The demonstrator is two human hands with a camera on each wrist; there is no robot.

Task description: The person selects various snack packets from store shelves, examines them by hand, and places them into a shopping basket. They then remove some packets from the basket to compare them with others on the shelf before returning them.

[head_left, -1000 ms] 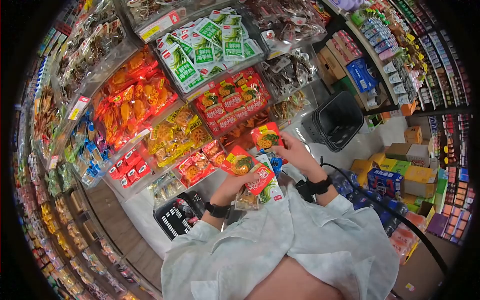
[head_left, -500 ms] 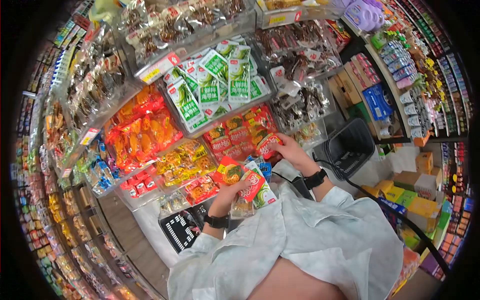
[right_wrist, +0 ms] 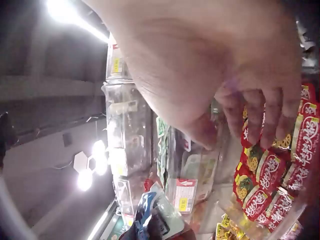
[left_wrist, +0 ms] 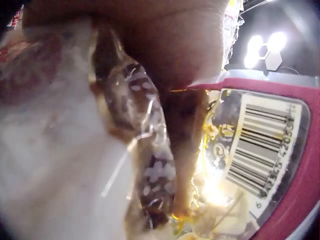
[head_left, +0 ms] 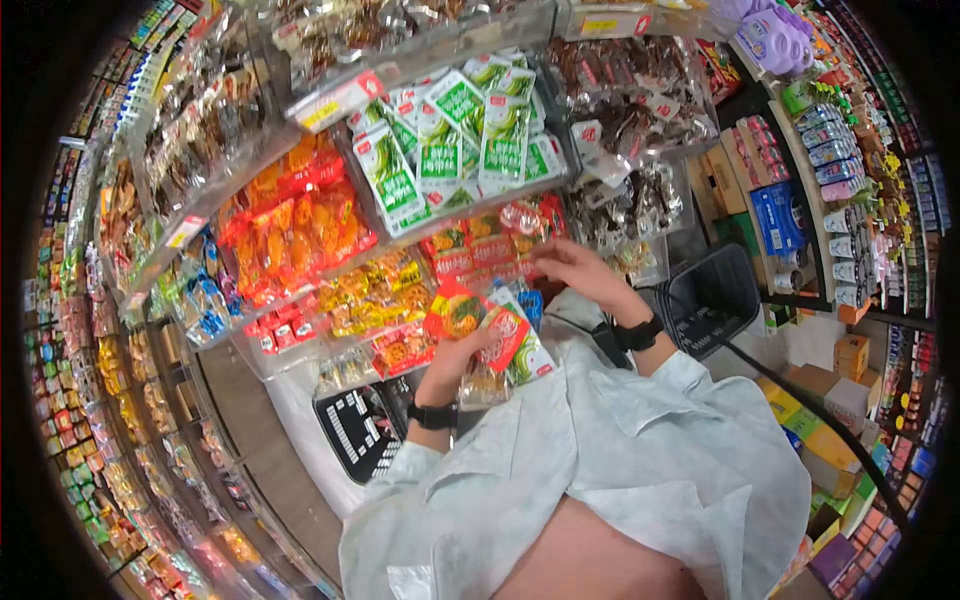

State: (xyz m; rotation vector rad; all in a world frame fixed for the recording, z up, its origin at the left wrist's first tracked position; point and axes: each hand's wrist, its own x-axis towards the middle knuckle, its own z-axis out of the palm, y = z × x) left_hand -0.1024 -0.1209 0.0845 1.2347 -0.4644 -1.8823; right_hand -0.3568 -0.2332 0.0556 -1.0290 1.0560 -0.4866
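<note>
My left hand (head_left: 450, 368) grips a bunch of packets: a red and yellow one (head_left: 508, 335), a green and white one (head_left: 535, 362) and a clear bag (head_left: 485, 388). The left wrist view shows a barcode label (left_wrist: 262, 145) on a red-edged packet beside the hand (left_wrist: 165, 45). My right hand (head_left: 590, 280) holds nothing, its fingers loosely bent at the near edge of the bin of red packets (head_left: 485, 250). In the right wrist view, the fingers of this hand (right_wrist: 215, 65) hang in front of those red packets (right_wrist: 270, 170).
Bins of green and white packets (head_left: 440, 150), orange-red packets (head_left: 300, 225) and yellow packets (head_left: 375, 295) surround the red ones. A black basket (head_left: 715, 295) stands right, another (head_left: 355, 430) lower left. Cartons (head_left: 830, 395) stand at the right; a black cable (head_left: 810, 405) crosses there.
My right hand has let go of the red packet it held, over the bin of red packets. The left hand keeps its bunch. The head view has shifted, with the bins now farther right.
</note>
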